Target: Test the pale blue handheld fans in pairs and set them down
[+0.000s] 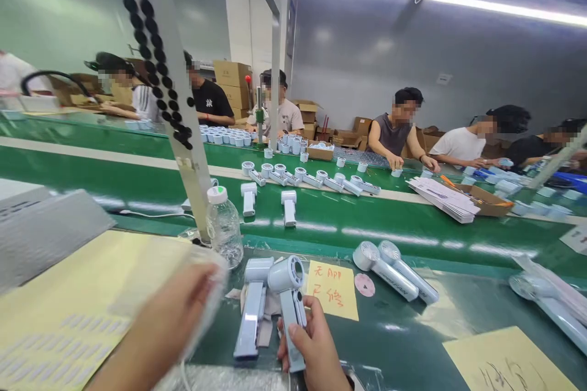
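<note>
Two pale blue fans are at the hands: the held fan [290, 305] is gripped in the right hand [316, 339], thumb and fingers wrapped about its handle, and the second fan [250, 317] is just left of it on the bench [389, 345]. The left hand [177, 305], left of both fans, is blurred against translucent film [220, 280], so its grip cannot be told. Farther right are three more fans [397, 279], two yellow notes [332, 293] and one pink disc [364, 285].
</note>
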`<state>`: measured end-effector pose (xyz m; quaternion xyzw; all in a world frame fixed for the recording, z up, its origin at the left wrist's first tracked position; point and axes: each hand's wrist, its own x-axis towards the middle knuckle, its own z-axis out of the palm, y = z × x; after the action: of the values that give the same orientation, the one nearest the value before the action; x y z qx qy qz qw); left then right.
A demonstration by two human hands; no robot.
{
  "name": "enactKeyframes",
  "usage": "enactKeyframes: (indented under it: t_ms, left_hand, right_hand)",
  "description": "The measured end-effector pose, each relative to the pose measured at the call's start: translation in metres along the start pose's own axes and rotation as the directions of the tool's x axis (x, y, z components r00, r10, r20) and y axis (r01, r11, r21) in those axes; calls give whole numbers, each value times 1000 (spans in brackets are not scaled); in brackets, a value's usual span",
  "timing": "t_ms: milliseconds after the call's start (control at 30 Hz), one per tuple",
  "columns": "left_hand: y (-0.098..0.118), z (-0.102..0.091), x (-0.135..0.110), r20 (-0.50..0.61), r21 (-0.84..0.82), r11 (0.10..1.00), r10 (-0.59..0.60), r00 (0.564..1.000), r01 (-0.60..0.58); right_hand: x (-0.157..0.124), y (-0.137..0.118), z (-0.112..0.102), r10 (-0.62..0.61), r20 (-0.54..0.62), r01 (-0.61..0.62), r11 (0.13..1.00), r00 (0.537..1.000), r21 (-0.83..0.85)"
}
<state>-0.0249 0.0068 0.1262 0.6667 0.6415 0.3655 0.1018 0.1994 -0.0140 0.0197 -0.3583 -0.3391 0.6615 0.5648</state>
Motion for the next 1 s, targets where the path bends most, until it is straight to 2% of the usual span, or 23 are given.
enactKeyframes:
  t_ms: [100,167,233,333,367,400,467,500,533,567,600,633,667,700,733,767,800,833,867,900,933,967,1000]
  left_hand:
    - [21,42,-20,191,-165,985,79,978,-48]
    - [31,60,-29,280,-150,988,69,958,-27]
    - [35,64,-31,355,-161,987,67,933,-10]
    - [33,58,-25,430,-355,927,48,901,120]
    - [31,56,-21,438,-450,864,-6,899,225]
    - [28,54,-18,446,-545,761,-94,890,353]
    - [22,53,-13,473,-686,460,-307,826,564]
    - [19,53,-10,489,-717,331,-387,782,613]
    - [16,53,-9,481,-734,270,-441,758,623]
    - [14,52,-7,436,-739,305,-462,772,600]
    - [13,51,-7,353,-721,429,-449,821,544]
    - [12,48,-7,248,-662,604,-381,891,443]
    - [14,45,-9,148,-556,781,-245,958,286]
    - [17,42,-11,89,-408,909,-52,995,84]
    - [22,38,-14,90,-248,958,171,981,-144]
    - [28,35,-19,140,-103,928,371,918,-359]
    - [35,32,-23,211,13,847,518,829,-532]
    - [42,28,-28,281,103,752,606,744,-651]
    - [49,25,-33,325,176,678,644,692,-714]
    - [55,22,-38,339,233,633,658,672,-738]
    - [60,18,-43,335,272,613,662,670,-742]
    - [63,14,-47,322,296,612,659,680,-733]
    - [65,9,-52,307,301,618,658,687,-726]
  right_hand:
    - [-6,5,0,-63,-63,59,996,996,-65]
    - [-14,9,-2,-188,-122,168,973,975,-155]
    - [-22,11,-5,-336,-112,294,913,935,-284]
    - [-27,13,-4,-439,65,406,751,896,-521]
    - [-26,13,-4,-441,121,421,684,889,-596]
    - [-24,13,-3,-438,162,427,620,885,-658]
    - [-19,13,-1,-426,221,434,507,877,-745]
    - [-16,13,0,-422,249,439,449,872,-778]
    - [-15,14,0,-421,276,446,388,864,-806]
    - [-14,14,1,-424,299,452,326,855,-830]
    - [-15,15,2,-430,316,452,265,846,-852]
    - [-16,15,4,-435,327,446,205,839,-871]
    - [-18,14,8,-438,334,433,146,835,-890]
    - [-20,12,13,-438,337,413,88,834,-906]
    - [-22,9,18,-438,336,389,34,834,-921]
    - [-24,4,24,-439,332,368,-4,835,-930]
    - [-25,-3,29,-439,322,358,-2,839,-934]
    - [-25,-11,34,-430,300,360,62,851,-931]
    - [-25,-20,37,-398,263,362,196,879,-911]
    - [-25,-29,40,-327,213,338,393,921,-855]
    - [-26,-36,41,-211,162,259,615,964,-745]
    - [-27,-42,41,-61,117,118,800,991,-589]
    - [-29,-45,41,76,88,-32,904,993,-427]
